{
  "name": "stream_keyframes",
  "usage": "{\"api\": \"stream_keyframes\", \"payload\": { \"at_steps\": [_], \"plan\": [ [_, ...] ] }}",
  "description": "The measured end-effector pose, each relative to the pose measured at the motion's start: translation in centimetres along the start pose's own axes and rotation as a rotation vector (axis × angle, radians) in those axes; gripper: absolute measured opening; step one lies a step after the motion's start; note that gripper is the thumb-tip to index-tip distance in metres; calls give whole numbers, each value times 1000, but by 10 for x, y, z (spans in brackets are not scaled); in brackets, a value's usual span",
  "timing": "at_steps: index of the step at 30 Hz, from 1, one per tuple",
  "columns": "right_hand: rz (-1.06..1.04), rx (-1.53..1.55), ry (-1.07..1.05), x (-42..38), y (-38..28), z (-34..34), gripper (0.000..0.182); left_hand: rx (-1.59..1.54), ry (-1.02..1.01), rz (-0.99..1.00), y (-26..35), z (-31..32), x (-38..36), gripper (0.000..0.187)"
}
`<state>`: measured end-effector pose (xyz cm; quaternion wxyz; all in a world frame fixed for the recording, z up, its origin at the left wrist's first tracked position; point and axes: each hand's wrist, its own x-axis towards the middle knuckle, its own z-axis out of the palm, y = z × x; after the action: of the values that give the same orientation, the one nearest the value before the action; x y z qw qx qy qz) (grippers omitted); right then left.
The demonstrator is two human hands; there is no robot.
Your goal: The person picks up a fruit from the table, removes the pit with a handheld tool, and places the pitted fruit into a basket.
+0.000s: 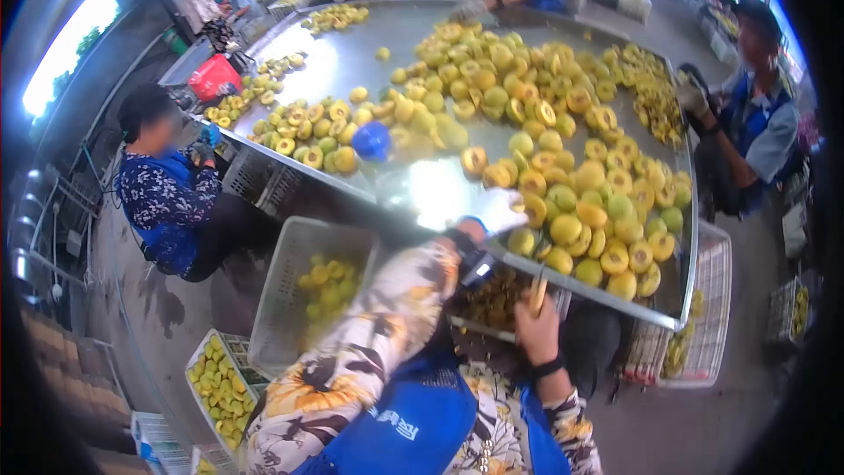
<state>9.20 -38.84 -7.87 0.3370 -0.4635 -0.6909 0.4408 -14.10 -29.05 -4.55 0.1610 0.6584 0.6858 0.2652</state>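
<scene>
item: halved fruit (534,208), firm, wet, slippery; grip by rind. ur left hand (498,209) gloved fingers on it; right hand (538,321) clamps tool (536,292).

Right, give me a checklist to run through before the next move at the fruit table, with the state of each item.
1. Left hand in a white glove rests on the shiny metal sorting table beside the fruit: ok.
2. Right hand sits below the table edge with a thin yellowish piece between its fingers; what it is: cannot tell.
3. Yellow-green halved fruits piled within the left hand's reach: ok.
4. Grey plastic crate below on the left, part filled, room left: ok.
5. Co-worker in the blue patterned top is apart from both hands: ok.
</scene>
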Motion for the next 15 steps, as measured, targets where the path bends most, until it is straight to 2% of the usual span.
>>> {"api": "stream_keyframes", "payload": {
  "at_steps": [2, 3, 4, 5, 7, 9, 10, 12, 14, 15],
  "plan": [
    [10, 39, 66, 18, -8, -5, 19, -256, -45, 96, 6, -18, -22, 62],
    [48, 106, 65, 27, -15, -5, 19, -206, -229, 56, 55, -68, -43, 70],
    [261, 333, -6, 33, -51, -11, 18, -286, -229, 169, 52, -66, -56, 73],
    [302, 670, -73, 37, -77, -11, 18, -392, -232, 283, 38, -49, -64, 74],
    [335, 687, -244, 49, -74, -6, 18, -244, -318, 277, 76, -89, -89, 78],
    [361, 721, -291, 51, -88, 0, 20, -116, -219, 258, 84, -97, -103, 79],
    [359, 743, -315, 50, -95, 6, 21, -214, -125, 208, 80, -93, -107, 76],
    [300, 725, -113, 42, -98, 24, 26, -396, 64, 112, 68, -82, -119, 71],
    [285, 631, 79, 33, -89, 41, 35, -1048, 101, -33, 67, -59, -130, 62],
    [244, 533, 106, 31, -83, 49, 32, -1375, 118, -115, 69, -48, -135, 57]
  ]
}}
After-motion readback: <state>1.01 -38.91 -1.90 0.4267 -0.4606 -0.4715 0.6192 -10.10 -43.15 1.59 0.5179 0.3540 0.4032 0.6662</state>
